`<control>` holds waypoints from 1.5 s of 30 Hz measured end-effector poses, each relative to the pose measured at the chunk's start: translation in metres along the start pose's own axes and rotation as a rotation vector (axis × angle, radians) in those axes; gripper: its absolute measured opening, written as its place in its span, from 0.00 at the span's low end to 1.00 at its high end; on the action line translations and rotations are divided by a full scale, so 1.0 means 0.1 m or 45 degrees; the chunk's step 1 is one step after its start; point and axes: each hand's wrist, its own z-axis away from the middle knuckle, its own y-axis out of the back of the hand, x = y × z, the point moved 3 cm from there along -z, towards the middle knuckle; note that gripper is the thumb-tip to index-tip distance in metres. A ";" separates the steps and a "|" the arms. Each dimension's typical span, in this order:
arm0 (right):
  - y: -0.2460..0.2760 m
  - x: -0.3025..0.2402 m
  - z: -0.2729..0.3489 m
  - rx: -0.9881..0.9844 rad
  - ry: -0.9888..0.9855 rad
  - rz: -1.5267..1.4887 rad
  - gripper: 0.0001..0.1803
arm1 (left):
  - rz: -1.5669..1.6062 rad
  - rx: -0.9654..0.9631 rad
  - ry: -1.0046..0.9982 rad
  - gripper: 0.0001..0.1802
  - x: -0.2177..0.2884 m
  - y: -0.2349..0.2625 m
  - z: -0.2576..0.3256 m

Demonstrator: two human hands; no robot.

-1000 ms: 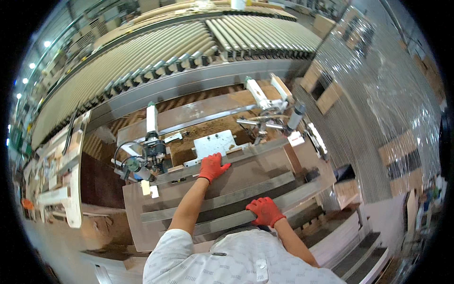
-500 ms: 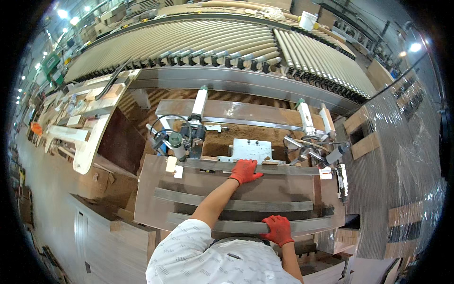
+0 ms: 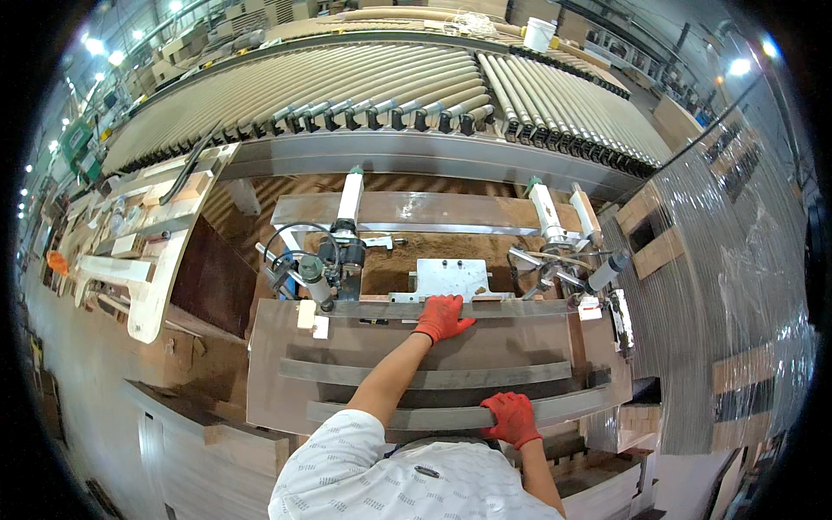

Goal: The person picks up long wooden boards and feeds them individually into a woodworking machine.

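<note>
My left hand (image 3: 445,318), in a red glove, is closed over the middle of the far grey strip (image 3: 520,309), at the edge of a brown work surface (image 3: 277,338). My right hand (image 3: 511,419), also red-gloved, grips the nearest grey strip (image 3: 572,404) with its fingers bent over it. Between the two lies a third grey strip (image 3: 347,373), touched by neither hand. Just beyond my left hand is a pale metal plate (image 3: 451,279). The palm side of both gloves is hidden.
Two clamp-like units with cylinders, one left (image 3: 314,276) and one right (image 3: 607,272), flank the work surface. A roller conveyor (image 3: 347,87) runs across the back. A wooden side table (image 3: 147,303) stands left; a plastic-wrapped stack (image 3: 693,286) rises at right.
The view has shifted slightly, so the surroundings sit a little differently in the picture. Both hands stay on the same strips, with no clear movement along them.
</note>
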 end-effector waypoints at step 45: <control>-0.14 0.08 -0.03 -0.044 -0.065 0.073 0.35 | 0.099 0.021 -0.020 0.36 -0.07 -0.04 -0.02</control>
